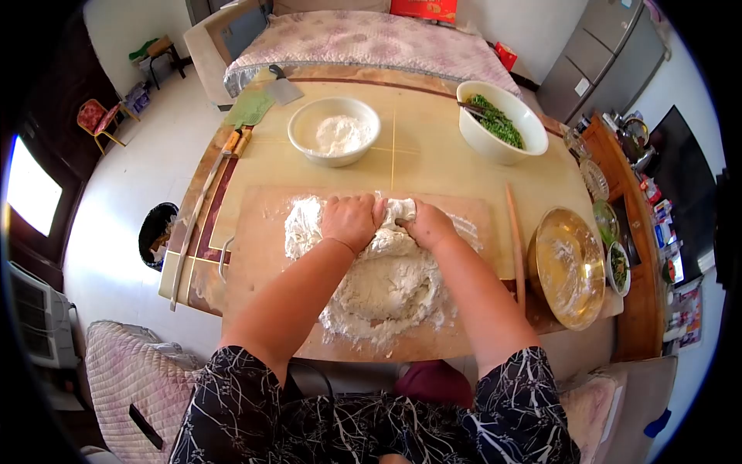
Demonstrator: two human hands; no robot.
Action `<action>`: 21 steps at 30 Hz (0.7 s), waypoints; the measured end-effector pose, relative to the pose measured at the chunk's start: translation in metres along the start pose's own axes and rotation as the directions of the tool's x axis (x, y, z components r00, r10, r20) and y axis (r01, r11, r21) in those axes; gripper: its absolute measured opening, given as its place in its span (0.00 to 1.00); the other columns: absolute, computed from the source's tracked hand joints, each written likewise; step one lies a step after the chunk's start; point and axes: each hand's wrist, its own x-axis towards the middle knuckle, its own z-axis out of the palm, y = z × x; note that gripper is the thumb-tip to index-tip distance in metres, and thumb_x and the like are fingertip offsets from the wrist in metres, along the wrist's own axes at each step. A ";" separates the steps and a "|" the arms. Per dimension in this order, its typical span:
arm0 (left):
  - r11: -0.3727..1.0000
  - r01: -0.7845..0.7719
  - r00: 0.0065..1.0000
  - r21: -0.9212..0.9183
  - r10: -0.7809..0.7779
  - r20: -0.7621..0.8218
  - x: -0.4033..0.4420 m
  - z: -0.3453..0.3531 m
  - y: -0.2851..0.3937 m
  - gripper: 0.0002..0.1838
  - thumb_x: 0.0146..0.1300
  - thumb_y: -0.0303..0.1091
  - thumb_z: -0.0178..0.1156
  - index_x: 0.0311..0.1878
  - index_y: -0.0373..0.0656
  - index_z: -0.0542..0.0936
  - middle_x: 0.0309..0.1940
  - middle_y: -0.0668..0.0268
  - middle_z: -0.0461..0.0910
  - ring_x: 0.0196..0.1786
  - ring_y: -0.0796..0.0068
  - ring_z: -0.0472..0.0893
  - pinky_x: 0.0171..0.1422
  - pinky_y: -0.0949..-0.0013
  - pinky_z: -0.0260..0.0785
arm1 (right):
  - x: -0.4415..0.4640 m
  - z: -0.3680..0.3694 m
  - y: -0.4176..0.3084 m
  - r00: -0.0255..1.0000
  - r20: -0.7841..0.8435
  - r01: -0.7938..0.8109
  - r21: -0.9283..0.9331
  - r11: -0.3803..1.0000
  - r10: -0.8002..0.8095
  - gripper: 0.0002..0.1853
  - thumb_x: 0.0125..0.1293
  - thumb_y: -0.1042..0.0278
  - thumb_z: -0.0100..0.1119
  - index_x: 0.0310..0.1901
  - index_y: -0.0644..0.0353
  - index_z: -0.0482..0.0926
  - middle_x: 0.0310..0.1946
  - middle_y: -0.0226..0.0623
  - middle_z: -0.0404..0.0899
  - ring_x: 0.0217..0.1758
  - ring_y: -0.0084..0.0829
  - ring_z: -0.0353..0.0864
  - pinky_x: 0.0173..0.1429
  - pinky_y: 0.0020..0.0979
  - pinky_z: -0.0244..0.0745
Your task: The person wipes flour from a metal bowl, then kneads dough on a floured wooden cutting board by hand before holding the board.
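A large, rough mass of dough (386, 286) lies on a wooden board (259, 224), with loose flour (304, 224) around it, thickest at its far left. My left hand (349, 222) is closed on the dough's far part, fingers curled over it. Across from it my right hand (430, 225) grips the same far part, and a fold of dough shows between the two hands. Some fingertips are hidden in the dough. Right of the board, a rolling pin (515, 243) lies lengthwise near my right forearm.
Beyond the board stand a white bowl of flour (340, 158) and a white bowl of chopped greens (502, 155). A floury gold basin (568, 267) sits at the table's right edge. On the left are a long stick (199, 209), a green cloth (249, 108) and a scraper (284, 91).
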 end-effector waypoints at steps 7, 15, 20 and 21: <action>0.817 0.143 0.975 -0.559 -0.020 0.220 0.006 -0.018 -0.023 0.35 0.66 0.63 0.32 0.50 0.41 0.75 0.44 0.45 0.77 0.51 0.53 0.76 0.57 0.57 0.63 | -0.058 -0.027 0.001 0.945 0.044 0.261 0.498 0.827 -0.324 0.37 0.47 0.54 0.66 0.59 0.61 0.68 0.51 0.50 0.72 0.53 0.41 0.73 0.58 0.37 0.67; 0.935 -0.250 0.876 -0.253 0.330 0.353 -0.042 -0.040 0.012 0.22 0.66 0.51 0.43 0.52 0.48 0.77 0.43 0.54 0.78 0.50 0.54 0.74 0.60 0.56 0.59 | -0.155 0.014 -0.015 0.674 -0.249 0.590 -0.385 0.709 -0.696 0.28 0.52 0.56 0.65 0.55 0.56 0.72 0.49 0.47 0.69 0.55 0.47 0.67 0.59 0.45 0.63; 0.908 -0.404 0.910 -0.110 0.387 -0.146 -0.098 -0.015 0.009 0.20 0.63 0.48 0.48 0.52 0.46 0.74 0.46 0.55 0.75 0.54 0.57 0.71 0.64 0.52 0.54 | -0.155 0.000 -0.001 0.643 -0.454 0.611 -0.182 0.771 -0.617 0.39 0.44 0.54 0.70 0.59 0.54 0.66 0.55 0.45 0.65 0.57 0.48 0.65 0.61 0.46 0.59; 0.907 -0.409 0.908 -0.103 0.393 -0.145 -0.106 -0.013 0.011 0.20 0.63 0.48 0.48 0.52 0.46 0.74 0.46 0.55 0.75 0.54 0.57 0.71 0.64 0.52 0.54 | -0.155 -0.006 -0.003 0.640 -0.462 0.610 -0.180 0.772 -0.614 0.39 0.44 0.54 0.70 0.59 0.54 0.66 0.55 0.45 0.65 0.57 0.48 0.65 0.61 0.46 0.59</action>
